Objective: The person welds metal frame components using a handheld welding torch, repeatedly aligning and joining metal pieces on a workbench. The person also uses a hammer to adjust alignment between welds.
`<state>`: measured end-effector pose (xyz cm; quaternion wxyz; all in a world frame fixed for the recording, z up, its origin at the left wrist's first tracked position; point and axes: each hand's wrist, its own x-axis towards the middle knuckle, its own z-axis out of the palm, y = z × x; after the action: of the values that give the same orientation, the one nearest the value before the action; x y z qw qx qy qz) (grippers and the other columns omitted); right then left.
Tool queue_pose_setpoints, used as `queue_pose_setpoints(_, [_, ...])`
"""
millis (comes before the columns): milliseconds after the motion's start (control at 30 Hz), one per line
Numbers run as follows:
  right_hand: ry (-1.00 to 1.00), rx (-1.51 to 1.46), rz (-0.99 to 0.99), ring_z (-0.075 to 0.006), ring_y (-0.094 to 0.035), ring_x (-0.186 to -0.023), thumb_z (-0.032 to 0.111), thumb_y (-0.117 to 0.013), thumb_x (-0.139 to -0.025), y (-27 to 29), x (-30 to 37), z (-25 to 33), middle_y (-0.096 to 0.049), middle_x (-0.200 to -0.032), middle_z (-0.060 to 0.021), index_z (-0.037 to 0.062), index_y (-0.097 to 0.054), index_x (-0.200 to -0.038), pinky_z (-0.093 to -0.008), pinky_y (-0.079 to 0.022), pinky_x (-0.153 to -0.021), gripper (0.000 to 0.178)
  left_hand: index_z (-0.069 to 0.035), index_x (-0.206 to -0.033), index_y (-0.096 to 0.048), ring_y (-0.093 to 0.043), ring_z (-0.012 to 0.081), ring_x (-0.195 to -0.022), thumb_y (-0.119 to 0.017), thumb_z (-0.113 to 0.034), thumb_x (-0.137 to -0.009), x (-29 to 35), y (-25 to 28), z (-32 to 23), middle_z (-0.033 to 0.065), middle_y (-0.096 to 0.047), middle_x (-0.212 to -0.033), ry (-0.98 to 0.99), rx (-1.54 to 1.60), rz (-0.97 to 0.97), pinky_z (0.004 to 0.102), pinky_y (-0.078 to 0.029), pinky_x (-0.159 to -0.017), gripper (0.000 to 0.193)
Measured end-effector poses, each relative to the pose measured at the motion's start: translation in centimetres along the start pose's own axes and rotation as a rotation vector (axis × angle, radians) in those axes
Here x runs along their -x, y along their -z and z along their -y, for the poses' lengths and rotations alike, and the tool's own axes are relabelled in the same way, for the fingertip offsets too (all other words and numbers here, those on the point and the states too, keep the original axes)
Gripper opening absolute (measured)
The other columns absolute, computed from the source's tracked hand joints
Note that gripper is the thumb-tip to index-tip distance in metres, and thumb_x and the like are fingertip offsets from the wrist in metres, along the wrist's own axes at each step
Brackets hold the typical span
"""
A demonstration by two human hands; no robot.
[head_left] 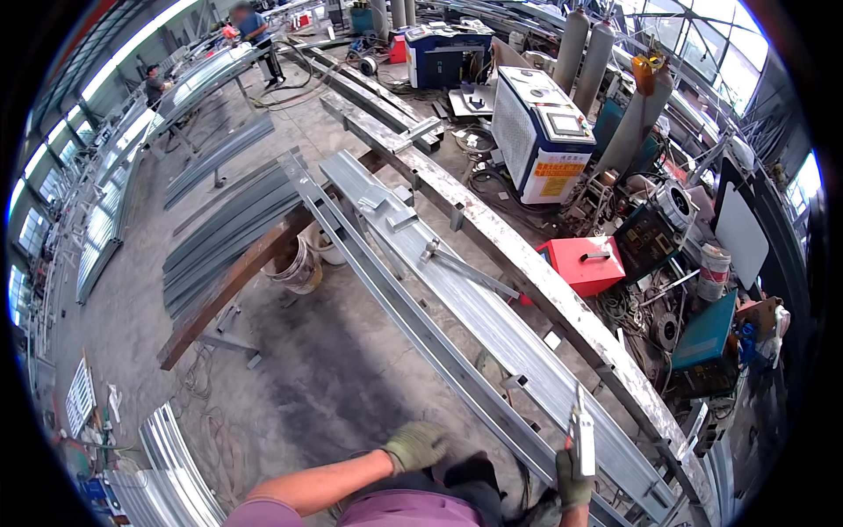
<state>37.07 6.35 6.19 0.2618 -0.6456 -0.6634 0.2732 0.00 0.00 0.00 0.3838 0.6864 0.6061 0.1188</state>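
My left hand (415, 446), in a grey-green work glove, hangs in front of my body with its fingers loosely bent and nothing visible in it. In my right hand (574, 481), gloved alike, is a silver-white hand tool with a narrow tip (581, 434), held upright, tip away from me. Its exact kind is not clear. Below and beyond the tool runs a long galvanized steel channel (474, 303). To its left lies a narrower steel rail (395, 307). A hammer-like metal piece with a long bar (474, 272) rests on the wide channel.
A white-stained steel beam (527, 272) runs along the right. Beyond it stand a blue-and-white machine (540, 132), a red box (584, 263), gas cylinders (571, 48) and tangled cables. At left are a brown beam (237, 285), stacked steel profiles (228, 237) and a bucket (299, 270). Two people are far back.
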Motion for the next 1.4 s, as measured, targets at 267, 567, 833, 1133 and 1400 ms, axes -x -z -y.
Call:
queue_pose_setpoints(267, [-0.12, -0.214, 0.112, -0.0187, -0.073, -0.077, 0.032, -0.085, -0.092, -12.2, -16.2, 9.7, -0.077, -0.084, -0.0103, 0.0031, -0.077, -0.105, -0.0382, -0.057, -0.071, 0.033, -0.008, -0.125, -0.075, -0.071, 0.0388, -0.117, -0.073, -0.035, -0.095, -1.4, 14.1, 8.0, 0.0176, -0.076, -0.125, 0.163, -0.007, -0.374, 0.0475, -0.056, -0.102, 0.04])
queue_pose_setpoints(567, [-0.286, -0.114, 0.219, -0.0345, -0.079, -0.085, 0.05, -0.085, -0.084, -23.4, -24.3, 9.2, -0.079, -0.085, -0.0166, 0.0052, -0.08, -0.102, -0.046, -0.059, -0.077, 0.048, -0.004, -0.14, -0.066, -0.067, 0.0429, -0.124, -0.078, -0.035, -0.089, 6.3, 22.1, 16.4, 0.0235, -0.072, -0.132, 0.795, 0.014, -0.489, 0.0504, -0.053, -0.107, 0.061])
queue_pose_setpoints(833, [-0.49, 0.122, 0.364, -0.0468, -0.075, -0.1, 0.059, -0.079, -0.085, -27.4, -26.2, 12.3, -0.079, -0.101, -0.0238, 0.008, -0.079, -0.103, -0.0541, -0.059, -0.085, 0.054, 0.0, -0.15, -0.054, -0.055, 0.0435, -0.14, -0.079, -0.036, -0.089, -5.6, 33.3, 18.0, 0.026, -0.056, -0.152, 0.615, -0.144, -0.604, 0.049, -0.046, -0.117, 0.075])
queue_pose_setpoints(1133, [-0.706, 0.321, 0.072, -0.0471, -0.074, -0.097, 0.052, -0.079, -0.087, -32.3, -25.2, 12.9, -0.078, -0.099, -0.0221, 0.0081, -0.076, -0.103, -0.055, -0.057, -0.083, 0.047, -0.005, -0.158, -0.046, -0.044, 0.0359, -0.15, -0.075, -0.052, -0.091, -30.6, 43.8, 29.2, 0.0174, -0.042, -0.165, 0.35, -0.415, -0.384, 0.0465, -0.037, -0.122, 0.087])
queue_pose_setpoints(1400, [-0.914, 0.534, -0.165, -0.0477, -0.071, -0.106, 0.056, -0.083, -0.083, -32.1, -23.9, 16.0, -0.075, -0.112, -0.0229, 0.005, -0.069, -0.12, -0.057, -0.055, -0.093, 0.064, -0.007, -0.165, -0.039, -0.049, 0.0379, -0.146, -0.073, -0.055, -0.091, -44.9, 44.1, 35.8, 0.0185, -0.046, -0.162, 0.405, -0.454, 0.019, 0.0597, -0.04, -0.118, 0.094])
